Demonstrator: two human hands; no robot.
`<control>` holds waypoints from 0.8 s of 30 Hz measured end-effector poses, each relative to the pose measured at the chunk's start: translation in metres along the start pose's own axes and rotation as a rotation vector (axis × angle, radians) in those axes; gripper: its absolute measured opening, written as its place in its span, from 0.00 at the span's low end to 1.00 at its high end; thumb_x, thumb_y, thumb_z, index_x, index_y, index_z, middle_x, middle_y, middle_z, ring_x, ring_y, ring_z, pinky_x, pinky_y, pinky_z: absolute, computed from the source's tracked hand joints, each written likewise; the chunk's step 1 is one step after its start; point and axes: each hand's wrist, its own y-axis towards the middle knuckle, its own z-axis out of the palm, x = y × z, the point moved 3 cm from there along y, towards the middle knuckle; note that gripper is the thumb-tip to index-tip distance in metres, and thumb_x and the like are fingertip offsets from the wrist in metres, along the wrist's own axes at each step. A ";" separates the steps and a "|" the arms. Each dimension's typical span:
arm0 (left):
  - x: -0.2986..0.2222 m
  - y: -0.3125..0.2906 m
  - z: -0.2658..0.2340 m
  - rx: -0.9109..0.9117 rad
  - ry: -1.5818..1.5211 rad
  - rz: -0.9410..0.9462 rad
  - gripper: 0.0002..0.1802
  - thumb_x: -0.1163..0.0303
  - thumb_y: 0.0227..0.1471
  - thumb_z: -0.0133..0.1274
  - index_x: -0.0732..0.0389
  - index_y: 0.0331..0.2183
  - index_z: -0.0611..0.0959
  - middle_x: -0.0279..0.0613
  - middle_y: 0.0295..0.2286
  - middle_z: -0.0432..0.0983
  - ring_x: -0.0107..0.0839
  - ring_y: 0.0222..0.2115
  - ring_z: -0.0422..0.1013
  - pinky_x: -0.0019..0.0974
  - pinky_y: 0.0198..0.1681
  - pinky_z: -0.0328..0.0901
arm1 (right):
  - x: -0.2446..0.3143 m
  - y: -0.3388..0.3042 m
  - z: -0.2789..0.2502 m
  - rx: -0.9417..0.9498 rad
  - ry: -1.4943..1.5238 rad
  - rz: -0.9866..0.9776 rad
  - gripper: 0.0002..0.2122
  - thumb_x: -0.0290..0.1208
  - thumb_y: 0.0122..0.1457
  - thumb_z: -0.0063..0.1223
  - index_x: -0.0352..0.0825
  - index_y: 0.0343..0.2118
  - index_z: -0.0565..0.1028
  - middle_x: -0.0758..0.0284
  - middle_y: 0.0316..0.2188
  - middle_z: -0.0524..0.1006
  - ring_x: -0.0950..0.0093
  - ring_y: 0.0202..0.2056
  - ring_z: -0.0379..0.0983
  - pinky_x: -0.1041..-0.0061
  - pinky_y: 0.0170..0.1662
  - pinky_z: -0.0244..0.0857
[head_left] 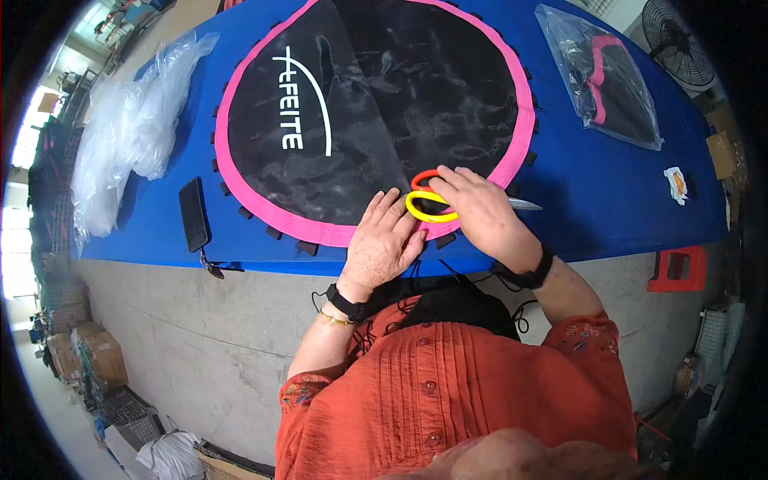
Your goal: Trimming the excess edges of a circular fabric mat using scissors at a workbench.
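Note:
A round black mesh trampoline mat [448, 104] with a pink border [228, 140] and black tabs around its edge lies on the blue-covered table. My left hand [380, 246] rests at its near edge, fingers stretched out over the border and mesh, holding nothing visible. Just to the right, my right hand [484, 216] is closed over a pair of scissors [432, 217]. Their red and yellow handle loops stick out toward my left hand, and the metal blade points right from under my palm. My right palm and some of the fingers' undersides are hidden.
Crumpled clear plastic [136, 128] and a black phone [194, 214] lie on the table's left. A clear bag with a folded black-and-pink piece [612, 88] and a small wrapper [676, 186] lie right. Beyond stand a fan [678, 44] and a red stool [677, 269].

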 end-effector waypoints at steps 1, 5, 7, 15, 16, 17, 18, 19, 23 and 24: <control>0.000 0.000 0.000 0.000 -0.002 -0.002 0.20 0.60 0.60 0.61 0.63 0.48 0.85 0.53 0.52 0.79 0.55 0.60 0.71 0.59 0.69 0.61 | 0.000 -0.005 0.000 -0.005 0.001 -0.007 0.17 0.23 0.56 0.57 0.34 0.51 0.77 0.58 0.55 0.77 0.58 0.53 0.76 0.63 0.56 0.74; -0.001 0.001 -0.001 -0.039 -0.010 0.029 0.15 0.63 0.59 0.61 0.61 0.43 0.86 0.52 0.50 0.80 0.53 0.59 0.72 0.58 0.68 0.62 | 0.000 -0.013 0.005 -0.046 -0.045 -0.002 0.17 0.23 0.57 0.57 0.33 0.51 0.77 0.58 0.55 0.77 0.58 0.54 0.75 0.62 0.57 0.73; -0.002 0.001 -0.001 -0.045 -0.010 0.032 0.14 0.63 0.58 0.61 0.61 0.42 0.87 0.53 0.50 0.80 0.53 0.59 0.73 0.58 0.68 0.63 | 0.002 -0.007 0.007 0.037 -0.008 0.035 0.25 0.17 0.55 0.56 0.31 0.58 0.75 0.51 0.62 0.75 0.53 0.59 0.73 0.60 0.62 0.70; -0.001 -0.001 -0.002 -0.102 -0.019 0.041 0.12 0.67 0.56 0.62 0.62 0.40 0.87 0.53 0.47 0.82 0.51 0.56 0.75 0.55 0.66 0.66 | 0.006 -0.004 0.012 -0.007 -0.066 0.001 0.19 0.24 0.59 0.55 0.33 0.54 0.76 0.55 0.59 0.77 0.57 0.56 0.75 0.60 0.60 0.70; -0.001 -0.001 -0.001 -0.104 -0.018 0.037 0.12 0.67 0.56 0.62 0.62 0.40 0.87 0.53 0.47 0.82 0.51 0.56 0.75 0.55 0.66 0.66 | 0.005 -0.005 0.014 -0.004 -0.066 -0.003 0.19 0.24 0.59 0.55 0.33 0.54 0.76 0.55 0.59 0.77 0.57 0.56 0.75 0.60 0.60 0.70; -0.001 -0.003 0.001 -0.132 -0.015 0.043 0.11 0.68 0.55 0.62 0.63 0.40 0.87 0.52 0.46 0.83 0.51 0.55 0.76 0.55 0.66 0.67 | 0.005 -0.004 0.015 -0.013 -0.059 -0.002 0.19 0.25 0.59 0.55 0.33 0.54 0.76 0.55 0.59 0.77 0.57 0.56 0.75 0.60 0.60 0.70; -0.001 -0.004 0.000 -0.158 -0.010 0.050 0.11 0.70 0.54 0.62 0.65 0.40 0.87 0.52 0.44 0.83 0.51 0.54 0.77 0.55 0.65 0.68 | 0.007 -0.001 0.014 -0.022 -0.050 0.002 0.18 0.25 0.59 0.55 0.33 0.54 0.76 0.55 0.59 0.77 0.57 0.56 0.75 0.60 0.59 0.70; -0.001 -0.006 0.000 -0.157 -0.009 0.047 0.11 0.70 0.54 0.62 0.65 0.40 0.87 0.52 0.44 0.83 0.51 0.54 0.77 0.55 0.65 0.68 | 0.009 0.004 0.013 -0.021 -0.048 0.001 0.18 0.25 0.59 0.55 0.33 0.54 0.76 0.55 0.59 0.77 0.57 0.56 0.75 0.60 0.59 0.70; 0.000 -0.007 0.000 -0.209 -0.044 0.063 0.11 0.72 0.53 0.62 0.66 0.39 0.87 0.52 0.41 0.85 0.50 0.50 0.79 0.53 0.63 0.70 | 0.012 0.022 0.016 0.077 -0.017 0.046 0.24 0.20 0.57 0.56 0.31 0.59 0.74 0.53 0.62 0.75 0.55 0.59 0.73 0.58 0.63 0.68; 0.000 -0.007 0.000 -0.224 -0.053 0.069 0.11 0.72 0.53 0.62 0.66 0.38 0.87 0.52 0.40 0.84 0.50 0.49 0.80 0.52 0.63 0.70 | 0.013 0.024 0.017 0.076 -0.033 0.049 0.24 0.20 0.57 0.56 0.32 0.59 0.74 0.53 0.62 0.75 0.55 0.59 0.73 0.58 0.63 0.68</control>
